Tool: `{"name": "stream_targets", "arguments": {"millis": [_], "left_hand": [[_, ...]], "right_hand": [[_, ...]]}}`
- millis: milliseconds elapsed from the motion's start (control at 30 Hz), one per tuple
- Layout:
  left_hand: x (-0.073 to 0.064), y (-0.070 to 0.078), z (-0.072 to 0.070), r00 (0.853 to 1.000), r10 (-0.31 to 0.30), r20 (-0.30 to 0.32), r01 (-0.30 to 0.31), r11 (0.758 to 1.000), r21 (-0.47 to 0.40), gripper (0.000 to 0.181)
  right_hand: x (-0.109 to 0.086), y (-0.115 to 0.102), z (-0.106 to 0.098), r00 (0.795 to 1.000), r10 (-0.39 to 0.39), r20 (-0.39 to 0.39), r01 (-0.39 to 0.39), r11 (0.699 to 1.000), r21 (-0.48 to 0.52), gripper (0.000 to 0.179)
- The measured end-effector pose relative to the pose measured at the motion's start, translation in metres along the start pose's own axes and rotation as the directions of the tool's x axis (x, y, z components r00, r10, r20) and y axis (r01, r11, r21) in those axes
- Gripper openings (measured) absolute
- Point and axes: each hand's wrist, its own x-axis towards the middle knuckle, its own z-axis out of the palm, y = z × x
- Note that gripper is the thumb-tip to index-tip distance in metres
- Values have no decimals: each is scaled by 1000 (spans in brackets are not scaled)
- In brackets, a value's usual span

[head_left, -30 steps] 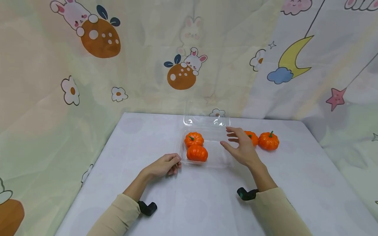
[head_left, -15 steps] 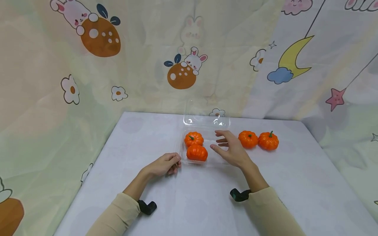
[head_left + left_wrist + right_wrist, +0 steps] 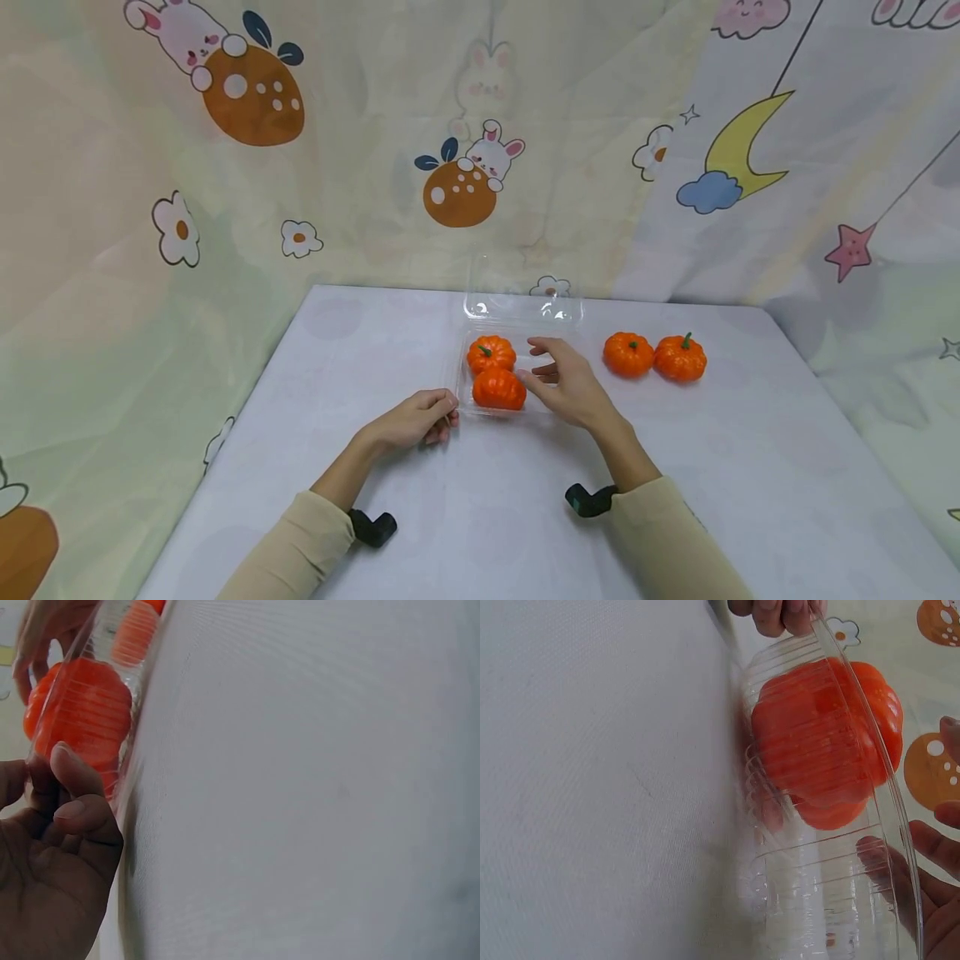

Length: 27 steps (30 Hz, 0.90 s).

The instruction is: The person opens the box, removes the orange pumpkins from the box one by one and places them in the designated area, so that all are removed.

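A clear plastic clamshell box (image 3: 480, 412) sits on the table, its lid (image 3: 522, 308) raised at the back. Two small orange pumpkins occupy its left side: a rear pumpkin (image 3: 491, 355) with a green stem showing, and a front pumpkin (image 3: 499, 389) with no stem visible. My left hand (image 3: 416, 419) pinches the box's front left rim between thumb and fingers. Over the box's right half hovers my right hand (image 3: 567, 387), fingers apart and nothing held. Its thumb is close to the front pumpkin; I cannot tell whether they touch.
Right of the box, two more orange pumpkins (image 3: 628, 355) rest side by side on the white tabletop (image 3: 495, 517). A patterned cloth backdrop (image 3: 360, 167) rises behind and beside the table. Both wrists carry black camera mounts.
My right hand has moved left, from beside the pumpkins outside the box to over the box, beside the front pumpkin. The left hand, box and pumpkins have stayed put.
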Motion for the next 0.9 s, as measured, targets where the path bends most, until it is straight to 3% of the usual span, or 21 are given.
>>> {"name": "stream_targets", "arguments": {"millis": [467, 900], "left_hand": [[-1, 1, 0, 1000, -6, -3, 6, 1000, -11, 34], [1, 1, 1, 1000, -17, -7, 17, 1000, -15, 33]], "right_hand": [[3, -7, 12, 987, 159, 38, -156, 985, -70, 76], [8, -15, 23, 978, 206, 41, -195, 963, -185, 76]]}}
